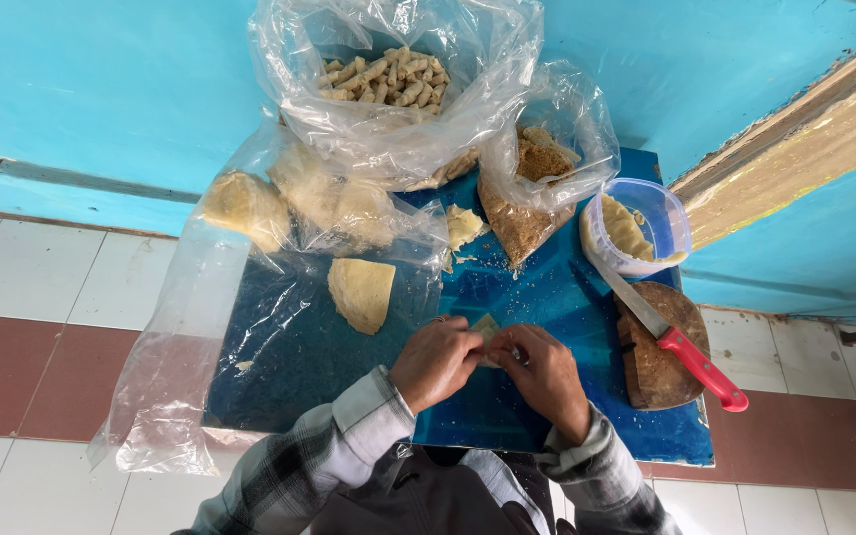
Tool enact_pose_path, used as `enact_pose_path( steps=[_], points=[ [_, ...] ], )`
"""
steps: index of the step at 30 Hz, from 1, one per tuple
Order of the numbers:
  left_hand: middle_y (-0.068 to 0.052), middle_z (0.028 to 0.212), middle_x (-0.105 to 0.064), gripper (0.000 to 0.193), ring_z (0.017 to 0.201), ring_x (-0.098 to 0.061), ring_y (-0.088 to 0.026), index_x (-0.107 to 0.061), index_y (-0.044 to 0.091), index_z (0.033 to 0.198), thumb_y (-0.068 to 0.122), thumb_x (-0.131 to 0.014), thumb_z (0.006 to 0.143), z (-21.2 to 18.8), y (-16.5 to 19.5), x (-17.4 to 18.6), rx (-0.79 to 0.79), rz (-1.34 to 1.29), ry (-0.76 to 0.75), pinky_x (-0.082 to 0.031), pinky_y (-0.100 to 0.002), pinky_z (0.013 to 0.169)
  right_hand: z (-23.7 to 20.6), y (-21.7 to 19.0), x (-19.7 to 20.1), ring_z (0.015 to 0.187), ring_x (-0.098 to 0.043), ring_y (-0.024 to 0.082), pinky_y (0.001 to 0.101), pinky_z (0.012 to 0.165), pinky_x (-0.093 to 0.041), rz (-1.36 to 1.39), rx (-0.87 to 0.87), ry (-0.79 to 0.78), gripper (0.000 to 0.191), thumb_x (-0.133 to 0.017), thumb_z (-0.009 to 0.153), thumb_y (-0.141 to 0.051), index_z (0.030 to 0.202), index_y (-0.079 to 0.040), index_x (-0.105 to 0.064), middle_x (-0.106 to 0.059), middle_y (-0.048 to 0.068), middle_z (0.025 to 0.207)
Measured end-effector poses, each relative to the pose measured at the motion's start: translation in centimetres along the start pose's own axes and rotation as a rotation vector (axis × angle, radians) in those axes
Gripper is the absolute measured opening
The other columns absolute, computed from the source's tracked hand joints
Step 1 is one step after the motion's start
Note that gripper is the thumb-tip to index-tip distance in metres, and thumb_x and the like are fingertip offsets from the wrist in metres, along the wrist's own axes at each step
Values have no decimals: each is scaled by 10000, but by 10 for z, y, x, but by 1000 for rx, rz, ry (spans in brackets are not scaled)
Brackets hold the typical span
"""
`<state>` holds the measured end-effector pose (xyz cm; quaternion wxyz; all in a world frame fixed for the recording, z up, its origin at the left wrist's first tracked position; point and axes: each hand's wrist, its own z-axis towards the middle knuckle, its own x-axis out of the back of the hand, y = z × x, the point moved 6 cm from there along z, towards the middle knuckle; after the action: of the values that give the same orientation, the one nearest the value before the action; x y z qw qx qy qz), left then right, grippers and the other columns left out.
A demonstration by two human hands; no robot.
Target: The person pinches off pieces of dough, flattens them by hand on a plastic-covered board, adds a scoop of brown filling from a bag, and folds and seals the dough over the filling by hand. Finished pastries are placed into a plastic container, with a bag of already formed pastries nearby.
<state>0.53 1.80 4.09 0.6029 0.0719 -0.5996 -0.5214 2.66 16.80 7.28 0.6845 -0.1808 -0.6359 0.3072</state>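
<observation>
Working a small pale piece of dough (488,330) over the blue table top (547,416), we pinch it with both hands — left hand (435,361) and right hand (545,372), fingers clamped on it. Finished rolls fill the clear plastic bag (388,79) — a wedge-shaped dough slab (361,292) remains unshaped.

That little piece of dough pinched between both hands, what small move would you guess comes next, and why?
Probably another pinch or roll to finish shaping it. The left hand and right hand both grip the small dough piece above the blue board, and the bag of finished rolls holds similar rolled pieces.
</observation>
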Motion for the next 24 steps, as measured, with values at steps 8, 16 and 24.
enact_pose_path(
  steps=[8, 16, 24],
  points=[
    [-101, 857, -684, 129, 872, -669, -315, -699, 61, 841, 127, -806, 812, 11, -14, -6, 146, -25, -65, -523, -460, 800, -11, -29, 11, 798, -676, 224, 366, 699, -543, -247, 240, 75, 61, -768, 810, -167, 870, -156, -768, -741, -18, 871],
    [-98, 925, -620, 154, 942, -627, -315, -668, 53, 958, 80, -769, 845, -2, 13, 8, -120, 93, 19, -519, -448, 839, 10, 8, -4, 741, -686, 243, 379, 635, -528, -99, 102, -49, 134, -787, 828, -244, 890, -128, -762, -703, 32, 856],
    [-88, 881, -629, 83, 912, -645, -304, -721, 71, 899, 118, -771, 852, 4, -2, 0, -32, 6, -19, -522, -446, 815, 7, 13, -4, 685, -685, 241, 368, 607, -531, -61, -5, -24, 141, -783, 818, -230, 916, -137, -742, -731, 28, 864]
  ],
)
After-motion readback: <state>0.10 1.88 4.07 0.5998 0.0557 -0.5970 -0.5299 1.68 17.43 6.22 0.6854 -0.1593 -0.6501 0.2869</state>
